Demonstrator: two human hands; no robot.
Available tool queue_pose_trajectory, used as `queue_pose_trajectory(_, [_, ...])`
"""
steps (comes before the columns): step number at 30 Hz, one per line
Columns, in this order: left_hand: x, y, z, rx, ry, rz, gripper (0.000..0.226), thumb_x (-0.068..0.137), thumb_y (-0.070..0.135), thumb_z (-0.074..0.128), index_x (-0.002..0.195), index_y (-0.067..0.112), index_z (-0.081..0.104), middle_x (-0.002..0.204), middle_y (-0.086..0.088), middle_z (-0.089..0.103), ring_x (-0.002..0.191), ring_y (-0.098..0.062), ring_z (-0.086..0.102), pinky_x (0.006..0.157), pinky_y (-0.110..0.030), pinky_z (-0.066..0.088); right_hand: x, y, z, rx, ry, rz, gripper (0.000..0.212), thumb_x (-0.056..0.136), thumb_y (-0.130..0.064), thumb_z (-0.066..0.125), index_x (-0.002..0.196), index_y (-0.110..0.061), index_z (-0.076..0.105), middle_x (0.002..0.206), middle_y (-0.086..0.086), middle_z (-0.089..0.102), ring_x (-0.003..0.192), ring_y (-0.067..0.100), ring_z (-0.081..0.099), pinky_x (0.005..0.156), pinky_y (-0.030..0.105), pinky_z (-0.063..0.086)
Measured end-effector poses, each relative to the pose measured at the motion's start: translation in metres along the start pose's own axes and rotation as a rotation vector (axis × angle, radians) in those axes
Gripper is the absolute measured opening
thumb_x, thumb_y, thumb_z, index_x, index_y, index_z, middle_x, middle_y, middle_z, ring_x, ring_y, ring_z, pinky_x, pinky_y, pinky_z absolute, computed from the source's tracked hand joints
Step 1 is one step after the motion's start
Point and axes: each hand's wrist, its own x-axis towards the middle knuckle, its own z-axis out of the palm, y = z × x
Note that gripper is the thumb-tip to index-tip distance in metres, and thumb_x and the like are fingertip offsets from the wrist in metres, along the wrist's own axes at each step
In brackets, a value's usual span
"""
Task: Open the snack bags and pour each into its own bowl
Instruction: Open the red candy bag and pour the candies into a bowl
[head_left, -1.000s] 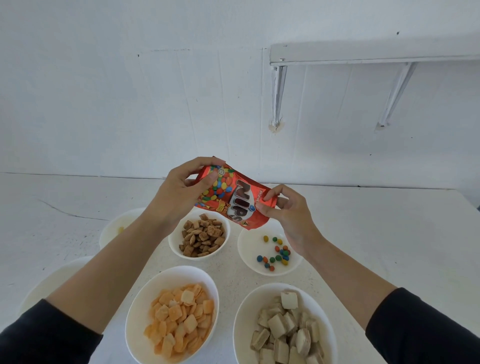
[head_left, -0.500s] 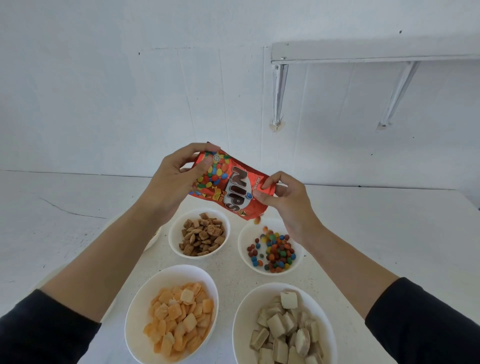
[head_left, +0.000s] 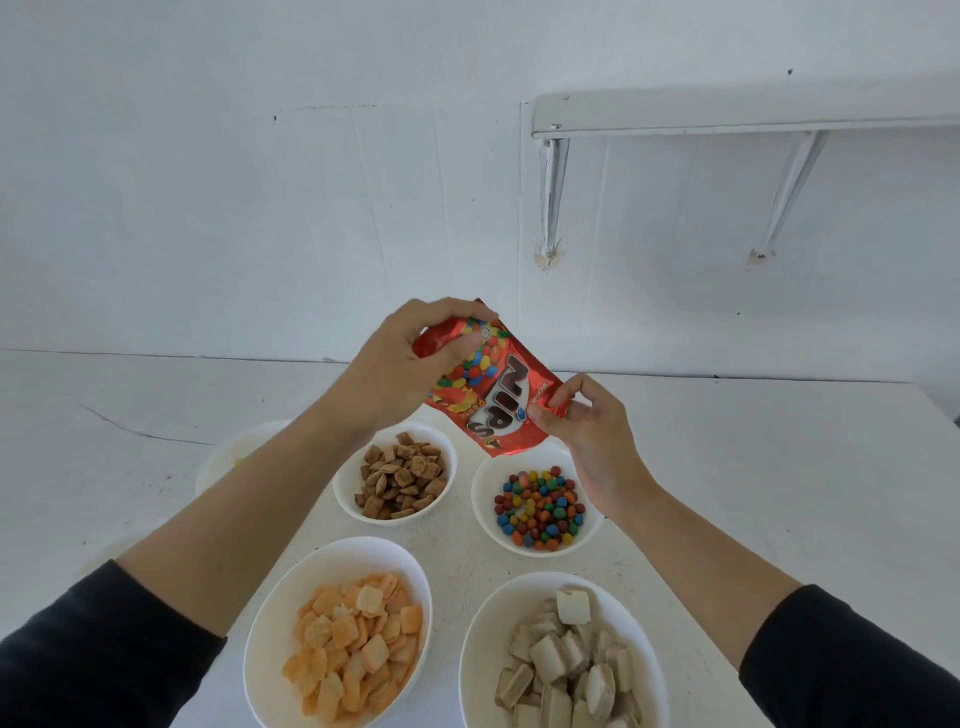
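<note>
Head camera view: a white surface (head_left: 779, 467) is seen spread beneath both grips, and a white shelf (head_left: 727, 111) is fixed to the wall well above and to the right of them. Two large white bowls are set nearest the camera: the bowl of pale blocks (head_left: 493, 618) well below the right grip (head_left: 587, 436), and the bowl of orange squares (head_left: 311, 571) well below the left grip (head_left: 400, 364). Two smaller bowls are placed farther out: the bowl of brown pillows (head_left: 450, 460) just under the left wrist, and the candy bowl (head_left: 485, 488) directly under the right grip. A further white bowl (head_left: 234, 452) is partly hidden behind the left forearm; its contents cannot be made out. The red snack bag (head_left: 498, 395) is held in the air between the two grips, tilted, with its lettering upside down and its lowest corner hung over the far rim of the candy bowl. Its upper end is clasped in the curled left grip, and its right edge is pinched by the right grip. Coloured candies (head_left: 540, 506) are heaped in the candy bowl.
</note>
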Motion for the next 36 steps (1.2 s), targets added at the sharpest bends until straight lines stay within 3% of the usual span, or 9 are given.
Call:
queue_pose_trajectory(4, [-0.003,-0.006,0.013,0.012,-0.038,-0.047,0.023,0.1,0.026,0.061,0.107,0.046,0.069,0.125,0.001,0.056,0.108,-0.012,0.063,0.069,-0.017,0.059,-0.005,0.012,-0.007,-0.065,0.036,0.038,0.025,0.086,-0.014,0.077,0.077,-0.023,0.055,0.112,0.007,0.074,0.108,0.028,0.069,0.096,0.059,0.053])
queue_pose_trajectory(8, [-0.001,0.002,0.014,0.048,0.023,0.0,0.024,0.102,0.023,0.059,0.11,0.044,0.069,0.119,0.002,0.058,0.099,-0.002,0.062,0.064,-0.009,0.053,-0.002,0.005,-0.006,-0.034,0.03,0.025,0.027,0.086,-0.013,0.077,0.074,-0.025,0.056,0.114,0.008,0.074,0.11,0.031,0.068,0.097,0.058,0.053])
queue_pose_trajectory(11, [0.003,0.015,0.006,0.113,0.054,0.115,0.024,0.102,0.024,0.059,0.116,0.041,0.068,0.118,0.002,0.057,0.101,0.005,0.059,0.071,-0.012,0.054,0.002,-0.009,-0.003,0.039,0.01,-0.046,0.025,0.086,-0.007,0.074,0.077,-0.019,0.055,0.116,0.013,0.072,0.113,0.033,0.067,0.094,0.053,0.056])
queue_pose_trajectory(13, [0.003,0.023,0.0,0.169,0.025,0.182,0.027,0.101,0.024,0.06,0.122,0.04,0.066,0.12,0.004,0.055,0.11,0.0,0.057,0.078,-0.017,0.057,0.004,-0.018,-0.001,0.073,0.004,-0.08,0.024,0.086,-0.005,0.073,0.079,-0.015,0.052,0.115,0.015,0.072,0.112,0.034,0.067,0.091,0.047,0.057])
queue_pose_trajectory(18, [-0.001,0.024,-0.003,0.346,-0.111,0.285,0.038,0.101,0.014,0.059,0.131,0.037,0.061,0.12,0.007,0.054,0.114,-0.005,0.056,0.082,-0.014,0.055,0.004,-0.01,-0.003,0.067,0.003,-0.038,0.026,0.087,-0.006,0.072,0.078,-0.016,0.05,0.112,0.014,0.074,0.112,0.033,0.067,0.102,0.057,0.048])
queue_pose_trajectory(26, [-0.012,-0.006,0.015,0.3,-0.112,0.181,0.029,0.102,0.015,0.059,0.122,0.034,0.066,0.115,0.012,0.062,0.11,-0.006,0.062,0.079,-0.021,0.059,-0.01,0.015,-0.003,-0.155,0.02,0.083,0.026,0.074,-0.044,0.077,0.073,-0.033,0.054,0.108,0.001,0.076,0.106,0.025,0.071,0.098,0.058,0.051])
queue_pose_trajectory(29, [-0.011,-0.003,0.012,0.184,-0.099,0.16,0.03,0.1,0.019,0.062,0.125,0.036,0.064,0.118,0.014,0.059,0.114,-0.005,0.061,0.08,-0.023,0.061,-0.008,0.008,-0.005,-0.099,0.014,0.04,0.024,0.082,-0.034,0.079,0.078,-0.03,0.055,0.109,0.004,0.075,0.107,0.028,0.07,0.098,0.061,0.051])
queue_pose_trajectory(32, [-0.008,0.003,0.004,0.096,-0.149,0.141,0.036,0.099,0.021,0.065,0.129,0.041,0.061,0.119,0.017,0.056,0.113,0.003,0.059,0.076,-0.019,0.059,-0.004,-0.004,-0.006,0.017,0.004,0.025,0.026,0.079,-0.024,0.079,0.083,-0.018,0.054,0.111,0.008,0.074,0.107,0.032,0.07,0.098,0.059,0.052])
queue_pose_trajectory(36, [-0.009,-0.008,0.0,0.187,-0.154,0.109,0.037,0.1,0.021,0.062,0.129,0.044,0.061,0.124,0.018,0.057,0.114,-0.002,0.059,0.079,-0.023,0.06,-0.003,-0.003,-0.01,-0.01,-0.016,0.126,0.025,0.085,-0.006,0.075,0.079,-0.014,0.052,0.108,0.01,0.075,0.105,0.034,0.07,0.1,0.057,0.051])
